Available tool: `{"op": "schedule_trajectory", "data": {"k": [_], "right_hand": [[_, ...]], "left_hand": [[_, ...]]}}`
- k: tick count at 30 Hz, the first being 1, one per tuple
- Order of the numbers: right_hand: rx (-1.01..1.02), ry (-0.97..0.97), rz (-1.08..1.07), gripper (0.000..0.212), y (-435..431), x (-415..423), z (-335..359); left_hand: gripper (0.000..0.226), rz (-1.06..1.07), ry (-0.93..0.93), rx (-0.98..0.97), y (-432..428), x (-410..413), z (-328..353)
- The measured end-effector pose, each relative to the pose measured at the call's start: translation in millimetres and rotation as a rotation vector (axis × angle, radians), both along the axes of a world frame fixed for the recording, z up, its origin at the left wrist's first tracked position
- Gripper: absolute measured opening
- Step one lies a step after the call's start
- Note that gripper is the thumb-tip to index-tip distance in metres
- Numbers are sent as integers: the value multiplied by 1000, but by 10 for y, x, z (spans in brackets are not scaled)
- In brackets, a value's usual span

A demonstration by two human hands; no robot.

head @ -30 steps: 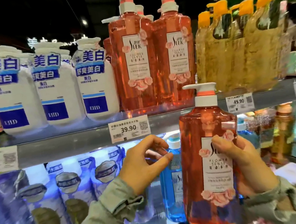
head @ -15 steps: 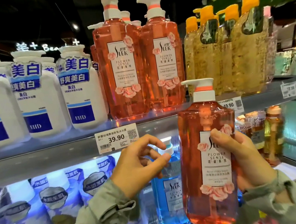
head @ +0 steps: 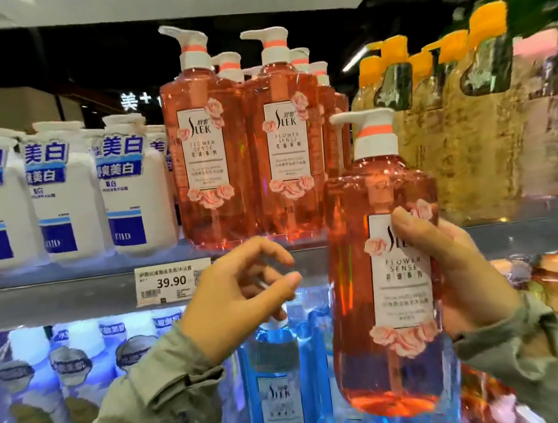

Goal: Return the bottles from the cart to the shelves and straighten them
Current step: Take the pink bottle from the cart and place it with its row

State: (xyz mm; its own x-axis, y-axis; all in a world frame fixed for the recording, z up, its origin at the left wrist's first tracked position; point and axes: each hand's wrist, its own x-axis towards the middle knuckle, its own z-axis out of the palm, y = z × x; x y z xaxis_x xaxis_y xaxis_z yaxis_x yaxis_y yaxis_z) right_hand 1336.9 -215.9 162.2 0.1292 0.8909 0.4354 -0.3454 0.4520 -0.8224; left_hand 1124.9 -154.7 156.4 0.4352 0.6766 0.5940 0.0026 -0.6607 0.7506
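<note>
My right hand (head: pixel 456 272) grips a pink pump bottle (head: pixel 356 272) with a rose label, upright in front of the shelf edge. On the grey shelf (head: pixel 56 300) above stand matching pink pump bottles (head: pixel 210 163) in rows, label forward. My left hand (head: pixel 241 294) hovers below that shelf edge, fingers loosely curled, holding nothing, just left of the held bottle and apart from it.
White bottles with blue labels (head: pixel 62 192) stand left of the pink ones, yellow bottles with orange caps (head: pixel 451 124) to the right. A price tag reading 39.90 (head: pixel 171 283) hangs on the shelf edge. Blue bottles (head: pixel 277 376) fill the lower shelf behind my hands.
My right hand has lifted the pink bottle higher, its pump now level with the upper shelf's bottles. My left hand has risen a little and stays empty.
</note>
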Motion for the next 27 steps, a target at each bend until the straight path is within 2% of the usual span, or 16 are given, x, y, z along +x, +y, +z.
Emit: {"op": "schedule_trajectory", "data": {"k": [1,4,5,9,12,15,23,25,27], "right_hand": [[9,-2,23,71,24,-3,77],[12,-74,56,94,126,-26,298],[18,-89,56,96,161,-37,373],[64,-165,40,76,266,-108,652],[93,-209,-3,56,295,-105,838],[123,-265,-48,49,333,-19,1017],[140,-160,-87,38,463,229,1327],[172,-171,-129,41,473,262,1390],[194,-199,-180,33,477,286,1420]], "left_hand": [[21,6,2,17,-2,-3,42],[23,18,2,62,-6,-33,218],[23,23,3,80,1,-43,293],[26,70,2,146,99,-59,556],[10,85,5,183,195,-55,670],[10,84,8,197,280,-35,717],[11,54,6,240,458,225,787],[10,47,2,246,496,294,793],[10,57,4,267,530,346,792]]}}
